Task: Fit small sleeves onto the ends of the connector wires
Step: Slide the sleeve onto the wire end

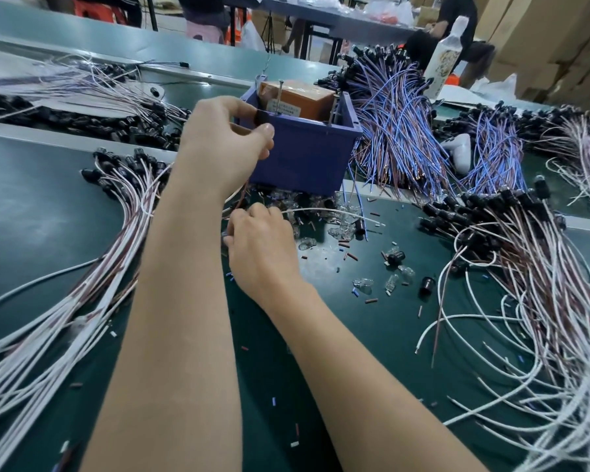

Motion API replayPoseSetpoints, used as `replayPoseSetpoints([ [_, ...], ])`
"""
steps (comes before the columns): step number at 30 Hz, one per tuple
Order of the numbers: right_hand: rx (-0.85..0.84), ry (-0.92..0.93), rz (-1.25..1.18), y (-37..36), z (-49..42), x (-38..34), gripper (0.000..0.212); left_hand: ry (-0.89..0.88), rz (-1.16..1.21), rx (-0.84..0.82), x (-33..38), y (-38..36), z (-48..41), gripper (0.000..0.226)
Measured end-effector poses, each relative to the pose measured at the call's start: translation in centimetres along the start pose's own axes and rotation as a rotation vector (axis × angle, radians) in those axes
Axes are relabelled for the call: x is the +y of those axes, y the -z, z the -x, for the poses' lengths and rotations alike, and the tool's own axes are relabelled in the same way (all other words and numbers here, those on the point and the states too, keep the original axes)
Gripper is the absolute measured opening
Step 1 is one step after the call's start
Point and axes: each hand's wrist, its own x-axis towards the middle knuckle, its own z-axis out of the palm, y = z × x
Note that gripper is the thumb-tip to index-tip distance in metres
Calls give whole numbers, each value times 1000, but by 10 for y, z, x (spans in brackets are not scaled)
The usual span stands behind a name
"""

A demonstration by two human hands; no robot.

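Observation:
My left hand [223,137] is raised in front of the blue bin [307,155] and pinches a black connector [261,116] between thumb and fingers; its red and white wires hang down below the hand. My right hand [261,243] is lower, fingers curled at the wire ends near the pile of small sleeves and clear bulbs [321,212] on the green mat. What its fingertips hold is hidden. A white wire [334,211] arcs to the right from that hand.
Bundles of red and white connector wires lie at the left [92,253] and right [532,267]. Blue wire bundles [399,131] are piled behind the bin, which holds an orange box [300,97]. Loose sleeves, bulbs and black sockets [395,257] scatter over the mat. People sit beyond the bench.

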Motion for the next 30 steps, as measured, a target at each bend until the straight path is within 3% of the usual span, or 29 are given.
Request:
replayPoseSetpoints([
  [2, -29, -47, -75, 7, -3, 5, 14, -4, 1, -30, 1, 1, 1, 8],
  [6, -28, -241, -486, 49, -14, 31, 18, -39, -17, -93, 2, -1, 3, 12],
  [9, 71, -224, -660, 88, -16, 53, 26, -63, 14, -167, 3, -7, 5, 12],
  [14, 252, -163, -899, 120, -12, 62, 11, -88, -12, -265, 4, -13, 7, 18],
  [30, 323, -105, -596, 112, -14, 59, 6, -179, -178, -337, 3, -19, 11, 19],
])
